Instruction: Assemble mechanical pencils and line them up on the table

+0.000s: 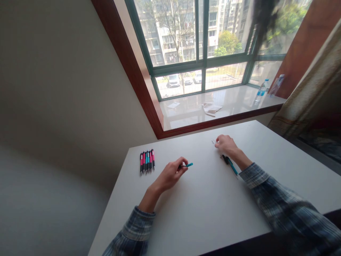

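Observation:
My left hand (172,173) is closed in a pinch over the middle of the table, holding a teal pen barrel (189,165) with a dark end between the fingers. Farther off to the right, my right hand (226,144) has its fingers pinched together at the tabletop. Small pale, thin bits (213,141) show at its fingertips, too small to name. Under the right wrist lie loose pen parts (231,164), black and teal, partly hidden by the arm. A row of several pink and teal pens (147,161) with black grips lies at the table's left side.
The white table (202,213) stands against a wall and a window sill (183,119). On the sill are a crumpled cloth or paper (211,108), a water bottle (262,90) and another clear bottle (276,86). A curtain (306,81) hangs at the right.

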`<state>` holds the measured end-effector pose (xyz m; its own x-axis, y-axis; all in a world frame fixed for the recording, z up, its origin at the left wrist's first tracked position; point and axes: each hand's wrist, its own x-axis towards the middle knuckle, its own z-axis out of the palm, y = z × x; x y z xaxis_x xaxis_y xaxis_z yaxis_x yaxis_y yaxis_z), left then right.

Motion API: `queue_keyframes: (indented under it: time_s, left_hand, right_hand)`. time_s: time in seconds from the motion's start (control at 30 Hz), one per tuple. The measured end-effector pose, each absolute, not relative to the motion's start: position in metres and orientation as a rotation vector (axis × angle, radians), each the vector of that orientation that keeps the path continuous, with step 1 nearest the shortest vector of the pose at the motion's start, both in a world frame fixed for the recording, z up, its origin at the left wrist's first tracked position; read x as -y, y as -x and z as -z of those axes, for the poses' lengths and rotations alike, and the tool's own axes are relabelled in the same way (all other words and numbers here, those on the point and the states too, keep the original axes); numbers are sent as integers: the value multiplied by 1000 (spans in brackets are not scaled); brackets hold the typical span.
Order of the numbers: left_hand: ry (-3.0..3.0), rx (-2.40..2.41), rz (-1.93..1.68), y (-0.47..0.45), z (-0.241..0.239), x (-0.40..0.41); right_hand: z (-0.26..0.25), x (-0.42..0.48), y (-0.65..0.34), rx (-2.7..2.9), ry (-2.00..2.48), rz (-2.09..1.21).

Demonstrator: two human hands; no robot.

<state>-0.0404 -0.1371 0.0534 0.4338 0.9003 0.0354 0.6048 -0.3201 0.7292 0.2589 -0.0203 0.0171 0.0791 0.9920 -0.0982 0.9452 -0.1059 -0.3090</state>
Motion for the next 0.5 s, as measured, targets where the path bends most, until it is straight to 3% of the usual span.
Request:
queue_keyframes:
  time_s: [0.5]
  left_hand:
    - [-1652, -1237, -904, 33, -33, 132]
  right_hand:
    - [-21, 17, -269, 1849, 1877, -612]
